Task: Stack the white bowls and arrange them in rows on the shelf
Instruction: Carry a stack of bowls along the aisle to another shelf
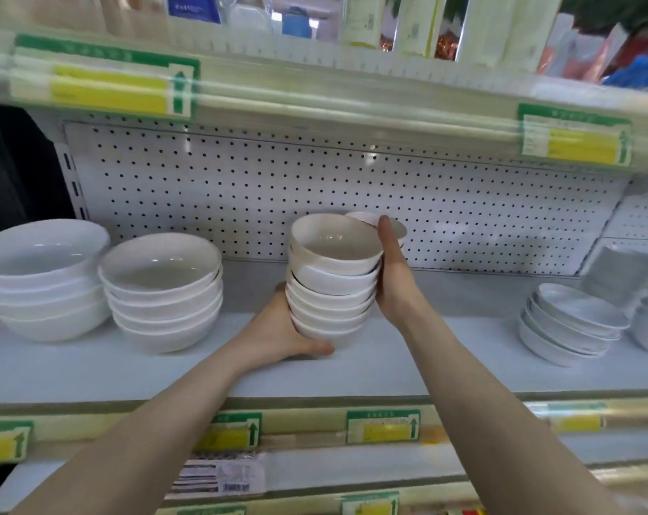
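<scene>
A stack of several small white bowls (331,288) is at the middle of the white shelf (445,351), leaning a little to the left. My left hand (283,334) cups its base from the left, thumb curled under the lowest bowl. My right hand (393,276) grips the stack's right side, its thumb raised beside the top rim and its fingers hidden behind the stack. Just behind the stack, another small white bowl (367,218) shows only its rim.
Two stacks of larger white bowls stand at the left, one (44,280) at the edge and one (162,291) beside it. A tilted stack of small white dishes (571,325) and more white ware (645,291) are at the right. A pegboard backs the shelf; another shelf hangs above.
</scene>
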`<state>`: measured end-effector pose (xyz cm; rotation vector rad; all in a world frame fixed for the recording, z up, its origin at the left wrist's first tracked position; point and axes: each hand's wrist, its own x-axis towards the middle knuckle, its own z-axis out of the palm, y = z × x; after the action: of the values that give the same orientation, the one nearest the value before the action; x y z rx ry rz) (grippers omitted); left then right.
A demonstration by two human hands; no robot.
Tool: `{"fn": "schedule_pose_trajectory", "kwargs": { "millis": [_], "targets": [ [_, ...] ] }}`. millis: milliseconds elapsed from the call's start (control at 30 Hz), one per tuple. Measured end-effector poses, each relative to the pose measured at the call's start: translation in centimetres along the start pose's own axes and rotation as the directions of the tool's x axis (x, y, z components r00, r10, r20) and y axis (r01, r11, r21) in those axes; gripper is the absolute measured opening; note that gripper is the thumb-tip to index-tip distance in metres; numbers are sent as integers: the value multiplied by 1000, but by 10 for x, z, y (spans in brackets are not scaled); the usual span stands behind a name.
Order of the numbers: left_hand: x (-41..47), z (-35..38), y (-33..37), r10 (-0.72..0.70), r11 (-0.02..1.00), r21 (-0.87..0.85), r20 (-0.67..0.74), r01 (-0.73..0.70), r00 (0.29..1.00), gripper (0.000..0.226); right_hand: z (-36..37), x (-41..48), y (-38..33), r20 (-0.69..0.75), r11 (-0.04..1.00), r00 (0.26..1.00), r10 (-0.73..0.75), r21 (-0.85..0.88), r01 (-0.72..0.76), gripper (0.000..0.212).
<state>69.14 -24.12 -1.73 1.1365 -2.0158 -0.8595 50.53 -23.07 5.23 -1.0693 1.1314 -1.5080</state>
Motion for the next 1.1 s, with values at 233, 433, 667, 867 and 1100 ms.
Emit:
{"fn": "schedule_pose_trajectory", "kwargs": {
  "millis": [233, 433, 667, 867, 1100],
  "targets": [
    [-5, 6, 24, 156, 979, -143, 44, -148, 987, 82, -6, -28, -26, -66, 995, 997, -40, -94, 33, 69],
    [-13, 30, 61, 248, 930, -308, 118, -202, 962, 86, -43, -71, -54, -175, 995, 983, -64, -85, 49, 64],
    [-33, 97, 117, 401, 854, -441, 215, -277, 891, 86, -111, -140, -76, -362, 993, 927, -102, -85, 76, 62],
    [-44, 183, 165, 429, 833, -509, 345, -217, 835, 99, -192, -203, -94, -459, 985, 874, -156, -137, 104, 70],
    [-63, 301, 254, 512, 791, -568, 410, -228, 755, 79, -315, -274, -127, -584, 968, 783, -216, -231, 95, 71]
  ]
}}
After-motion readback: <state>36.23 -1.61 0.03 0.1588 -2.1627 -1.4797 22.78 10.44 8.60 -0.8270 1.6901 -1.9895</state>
